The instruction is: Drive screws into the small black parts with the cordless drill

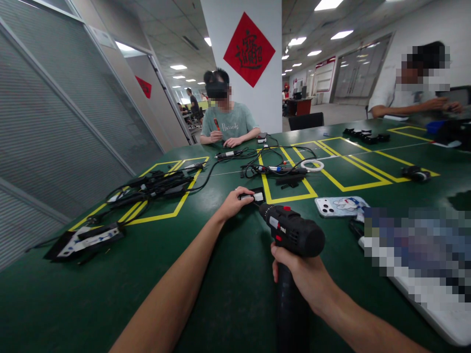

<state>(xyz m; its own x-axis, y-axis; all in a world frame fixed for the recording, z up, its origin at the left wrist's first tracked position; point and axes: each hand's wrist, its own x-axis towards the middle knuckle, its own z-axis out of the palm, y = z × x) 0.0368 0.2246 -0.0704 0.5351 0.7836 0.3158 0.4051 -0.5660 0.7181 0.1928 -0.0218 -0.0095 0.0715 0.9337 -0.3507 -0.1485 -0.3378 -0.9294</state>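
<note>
My right hand is wrapped round the grip of a black cordless drill with red buttons. The drill's chuck points forward and left, toward a small black part with a white block on it. My left hand lies at that part, its fingers pressed on the near left side and holding it against the green table. A thin bit seems to run from the chuck to the part; whether its tip touches cannot be made out.
Tangled black cables lie at left, near a black-and-white piece. More cables and a white ring lie ahead. A phone and a blurred white-edged object are at right. Across the table a person holds a screwdriver.
</note>
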